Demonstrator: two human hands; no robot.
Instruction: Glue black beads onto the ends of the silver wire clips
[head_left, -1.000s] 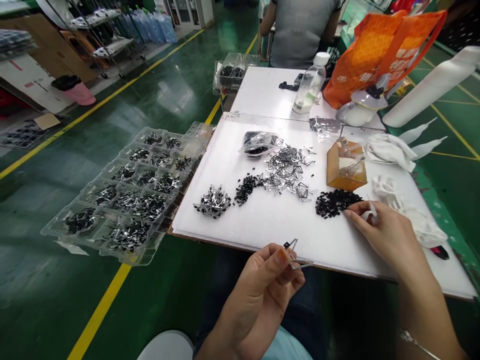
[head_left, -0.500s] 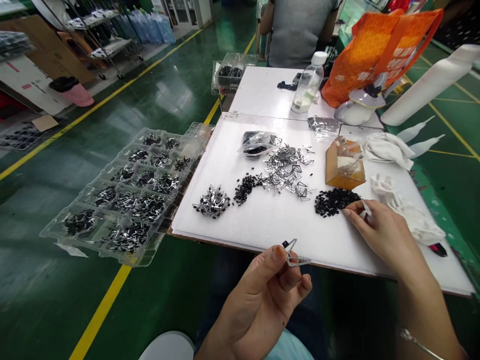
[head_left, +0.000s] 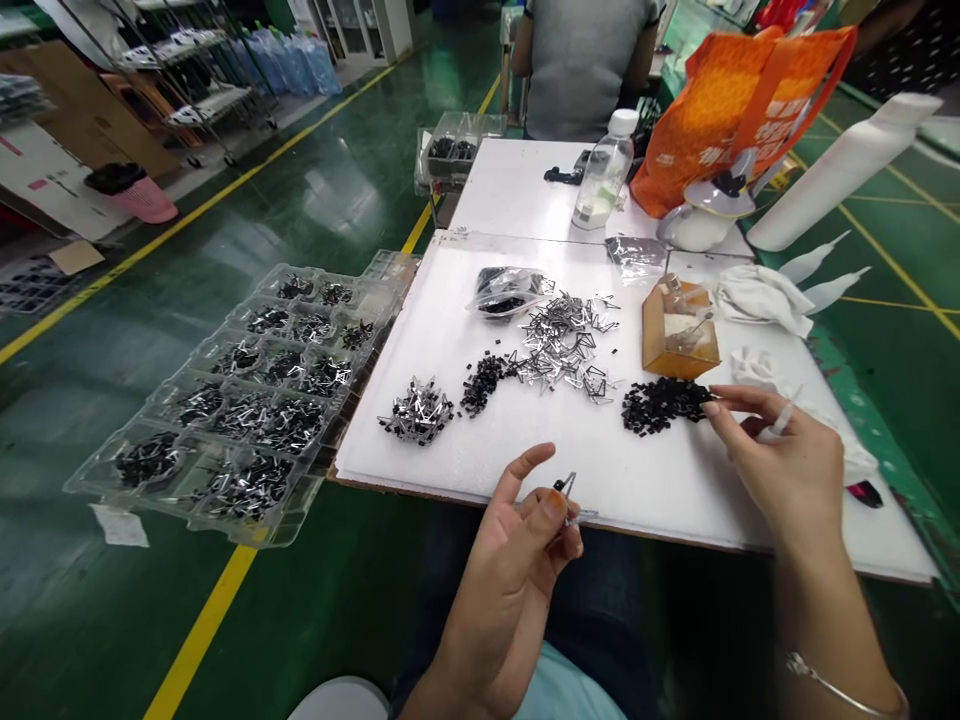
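Observation:
Near the table's front edge, my left hand (head_left: 517, 560) pinches a thin bent metal clip (head_left: 570, 488) with a small black piece (head_left: 559, 485) at its end; the index finger is raised off it. My right hand (head_left: 787, 460) is closed around a white applicator with a narrow pointed tip (head_left: 781, 415), its body mostly hidden in the palm. The right thumb and index fingertip meet at the right edge of a pile of small black pieces (head_left: 660, 405); whether they pinch one is hidden.
Loose metal clips (head_left: 562, 340) lie mid-table, with black pieces (head_left: 484, 383) and clips bearing black ends (head_left: 417, 412) to their left. A wooden box (head_left: 679, 345), clear bottle (head_left: 606, 170) and orange bag (head_left: 739, 115) stand farther back. Left is a compartment tray (head_left: 169, 505). A person (head_left: 589, 70) sits ahead.
My left index finger has lifted off the clip, and the clip has turned in the grip. The right hand has shifted slightly right, and its applicator's tip has swung to the right.

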